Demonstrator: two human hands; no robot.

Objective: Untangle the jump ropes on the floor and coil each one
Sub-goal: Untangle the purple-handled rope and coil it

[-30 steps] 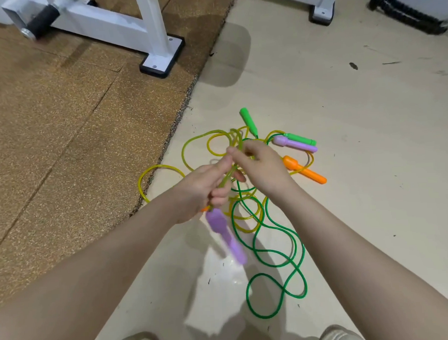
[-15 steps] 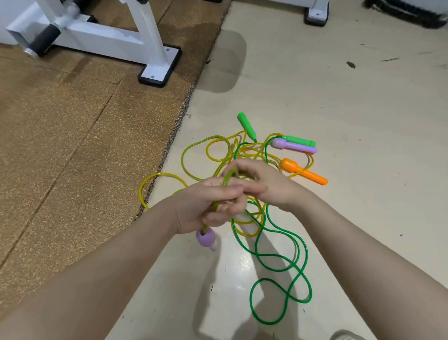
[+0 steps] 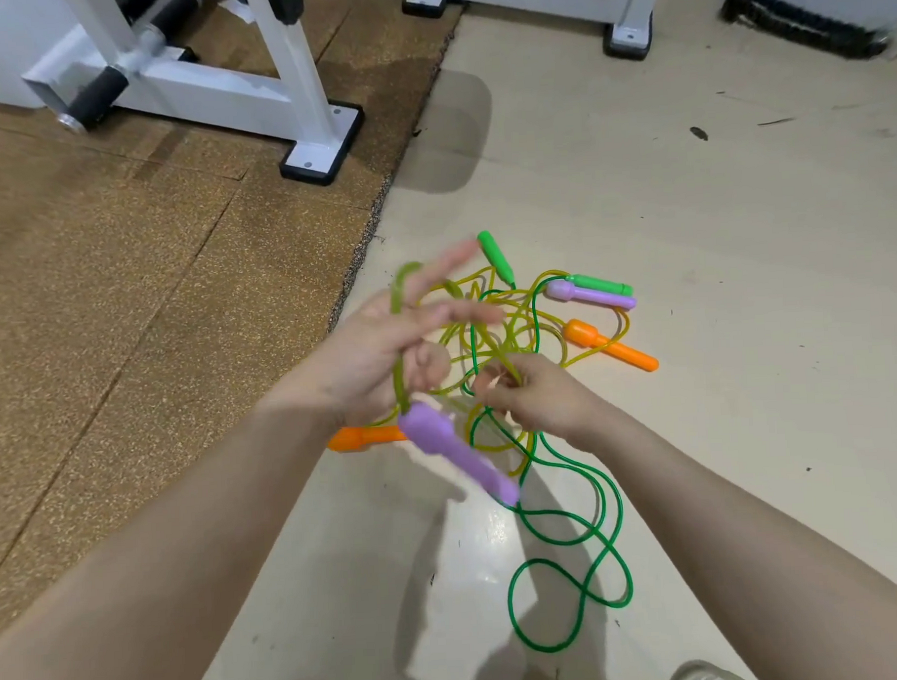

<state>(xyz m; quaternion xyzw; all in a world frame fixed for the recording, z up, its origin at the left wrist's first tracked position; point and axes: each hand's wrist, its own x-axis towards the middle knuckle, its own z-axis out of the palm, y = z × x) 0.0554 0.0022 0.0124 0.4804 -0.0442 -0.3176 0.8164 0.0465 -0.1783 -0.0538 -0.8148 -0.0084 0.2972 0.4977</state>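
Left hand [image 3: 385, 353] fingers spread, yellow-green cord [image 3: 398, 311] looped over them as coil former; purple handle [image 3: 456, 452] dangling below. Right hand [image 3: 531, 392] pinches cord, feeding from tangle [image 3: 507, 327] beyond.

Home gym: white steel exercise frame [image 3: 291, 84], cork-look rubber mat [image 3: 125, 282], dumbbell [image 3: 802, 21] on floor.

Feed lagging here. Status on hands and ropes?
Left hand open, yellow-green cord looped over its fingers, purple handle dangling. Right hand pinching cords in the tangle. Nothing coiled yet. Green rope trails underneath.
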